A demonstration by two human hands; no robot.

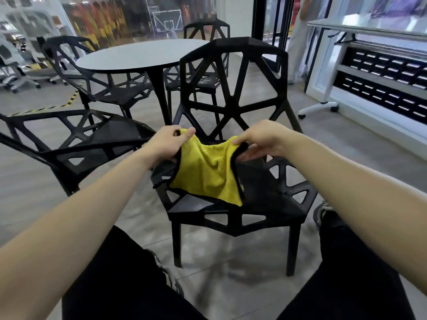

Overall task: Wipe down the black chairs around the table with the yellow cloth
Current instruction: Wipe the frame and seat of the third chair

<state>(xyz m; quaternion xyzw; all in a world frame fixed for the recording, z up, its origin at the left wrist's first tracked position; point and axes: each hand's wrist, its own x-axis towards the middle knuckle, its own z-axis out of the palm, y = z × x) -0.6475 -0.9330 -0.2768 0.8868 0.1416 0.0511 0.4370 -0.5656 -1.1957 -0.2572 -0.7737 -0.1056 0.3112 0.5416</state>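
Observation:
A yellow cloth (208, 174) with a black hem hangs spread between my two hands, above the seat of the nearest black chair (233, 213). My left hand (167, 144) pinches its upper left corner. My right hand (258, 140) grips the upper right edge. The cloth's lower edge droops onto the seat. This chair has an open geometric frame and its backrest faces the round table (138, 55). A second black chair (76, 144) stands to the left, a third (92, 75) at the far left of the table, and another (205, 28) behind the table.
A white folding table on castors (328, 105) and a vented wall panel stand at the right. Grey office chairs sit at the far left. Yellow-black hazard tape marks the tiled floor. My legs in black trousers fill the bottom of the view.

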